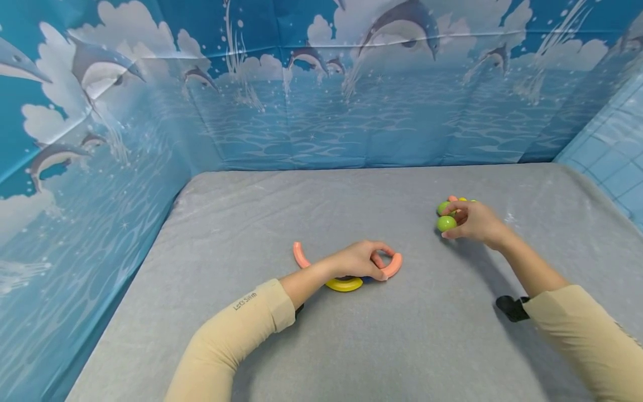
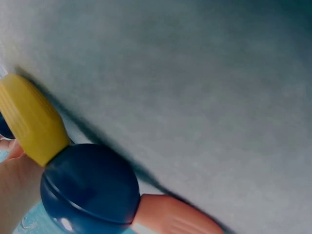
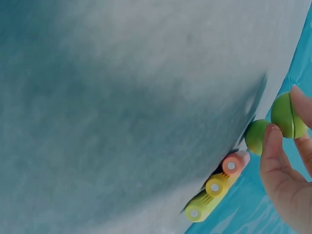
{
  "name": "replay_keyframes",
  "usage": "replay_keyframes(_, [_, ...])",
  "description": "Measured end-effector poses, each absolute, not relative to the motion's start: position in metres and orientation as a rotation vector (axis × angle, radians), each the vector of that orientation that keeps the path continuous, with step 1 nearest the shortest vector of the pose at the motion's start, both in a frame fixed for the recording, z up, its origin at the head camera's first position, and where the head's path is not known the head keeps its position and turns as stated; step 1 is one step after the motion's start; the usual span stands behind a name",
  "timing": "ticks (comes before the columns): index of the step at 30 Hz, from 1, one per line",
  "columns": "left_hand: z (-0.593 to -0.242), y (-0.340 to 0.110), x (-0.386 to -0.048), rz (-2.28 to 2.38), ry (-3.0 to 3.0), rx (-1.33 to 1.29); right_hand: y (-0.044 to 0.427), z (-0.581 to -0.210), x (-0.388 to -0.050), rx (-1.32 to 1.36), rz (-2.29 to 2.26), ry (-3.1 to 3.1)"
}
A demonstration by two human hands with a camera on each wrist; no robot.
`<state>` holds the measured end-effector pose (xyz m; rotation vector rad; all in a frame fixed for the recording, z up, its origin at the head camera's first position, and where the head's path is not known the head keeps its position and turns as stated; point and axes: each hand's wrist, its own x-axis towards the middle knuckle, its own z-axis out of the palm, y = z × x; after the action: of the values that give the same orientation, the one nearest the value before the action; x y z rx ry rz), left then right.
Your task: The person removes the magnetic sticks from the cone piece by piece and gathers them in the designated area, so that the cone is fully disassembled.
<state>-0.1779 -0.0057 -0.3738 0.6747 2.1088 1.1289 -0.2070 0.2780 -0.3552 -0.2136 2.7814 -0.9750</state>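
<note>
My left hand (image 1: 359,260) pinches a curved salmon-orange rod (image 1: 393,266) with thumb and fingers. That rod belongs to a low row with a yellow curved rod (image 1: 344,285), a dark blue ball (image 2: 90,187) and another orange curved rod (image 1: 300,254); my wrist partly covers the row in the head view. In the left wrist view, the ball sits between the yellow rod (image 2: 34,119) and an orange rod (image 2: 173,217). Farther right, my right hand (image 1: 477,222) pinches a green ball (image 1: 446,224). Beside it is a second green ball (image 3: 257,136), partly behind the fingers.
Short orange (image 3: 232,165), yellow (image 3: 215,186) and yellow-green rods (image 3: 195,212) with pale round ends lie side by side near my right hand. Grey cloth (image 1: 402,346) covers the table. A blue dolphin-print sheet (image 1: 321,128) hangs behind and at the left.
</note>
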Motion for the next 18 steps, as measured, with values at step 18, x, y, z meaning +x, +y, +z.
replay_keyframes(18, [-0.3750,-0.0057,-0.1795,1.077,2.137,0.678,0.2835,-0.3568,-0.2105,-0.191,-0.822,2.877])
